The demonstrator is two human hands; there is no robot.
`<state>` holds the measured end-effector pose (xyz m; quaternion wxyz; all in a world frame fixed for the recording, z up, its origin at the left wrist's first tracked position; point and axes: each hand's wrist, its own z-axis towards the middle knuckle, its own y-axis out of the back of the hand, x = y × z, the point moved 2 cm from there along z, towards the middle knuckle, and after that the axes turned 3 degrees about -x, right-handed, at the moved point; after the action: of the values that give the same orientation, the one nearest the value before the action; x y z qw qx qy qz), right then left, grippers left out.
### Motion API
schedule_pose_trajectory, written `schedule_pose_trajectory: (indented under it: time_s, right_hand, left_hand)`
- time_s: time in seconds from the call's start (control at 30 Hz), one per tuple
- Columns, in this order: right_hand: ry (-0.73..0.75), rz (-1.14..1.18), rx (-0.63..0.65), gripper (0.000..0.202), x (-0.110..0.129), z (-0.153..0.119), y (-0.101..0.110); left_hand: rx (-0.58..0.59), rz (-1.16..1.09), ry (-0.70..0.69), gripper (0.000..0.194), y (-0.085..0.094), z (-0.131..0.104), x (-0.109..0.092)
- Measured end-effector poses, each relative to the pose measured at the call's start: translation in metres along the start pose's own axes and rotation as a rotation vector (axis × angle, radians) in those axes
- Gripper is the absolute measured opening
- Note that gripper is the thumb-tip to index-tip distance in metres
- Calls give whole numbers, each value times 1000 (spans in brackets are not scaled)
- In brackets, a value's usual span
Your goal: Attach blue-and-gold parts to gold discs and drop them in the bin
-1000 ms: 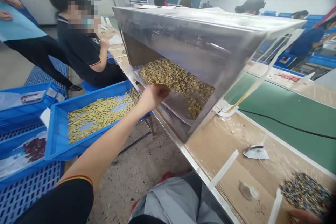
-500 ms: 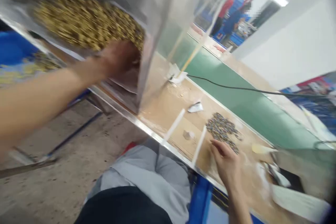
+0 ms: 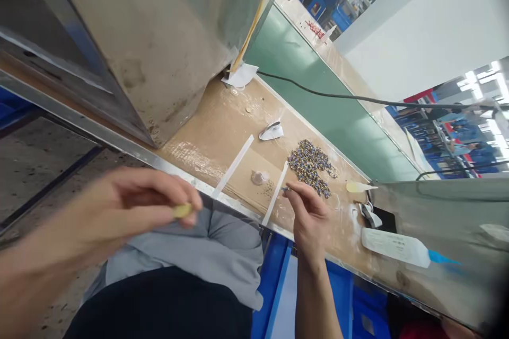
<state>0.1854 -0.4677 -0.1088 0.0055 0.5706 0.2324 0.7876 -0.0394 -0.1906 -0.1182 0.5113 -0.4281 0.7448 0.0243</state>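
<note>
Between the thumb and fingers of my left hand point(image 3: 153, 198) is a small yellow piece point(image 3: 182, 211); this hand is blurred and hangs over the floor at the bench's front edge. My right hand point(image 3: 310, 217) pinches a tiny dark piece point(image 3: 284, 189) above the bench, beside a white strip point(image 3: 275, 194). Just beyond that hand lies a pile of small dark and gold pieces point(image 3: 310, 165). On the board between two white strips sits a small whitish lump point(image 3: 260, 177), with tiny grains point(image 3: 268, 188) scattered next to it.
A large metal box point(image 3: 159, 37) stands at the left. On the bench point(image 3: 202, 140) are a white-wrapped tool point(image 3: 271, 131), a small yellowish bottle point(image 3: 356, 187) and a large white bottle with a blue tip point(image 3: 395, 247). A cable point(image 3: 318, 94) crosses the green panel. People work far back.
My left hand has come out of the tray of yellow pieces and moved down and right, now with a yellow piece. The view has turned rightward; my right hand still pinches beside the pile.
</note>
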Motion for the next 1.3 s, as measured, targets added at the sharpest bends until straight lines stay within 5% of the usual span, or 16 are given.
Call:
schedule_pose_trajectory:
  time_s: [0.1,0.3,1.13,1.3]
  right_hand:
    - [147,-103,10,8,12,6,-17]
    - [343,-288,30,11,16,10,-32]
    - [568,-432,118,25,19,12,-39]
    - [535,-405,26,21,19,14,-37]
  left_hand:
    - [260,-155,82,14,-30,-2,37]
    - [246,-308,145,18,-52,14,72]
    - [211,-348,149,23,-57,19,80]
    - [222,-338,153,22,-58,18,78]
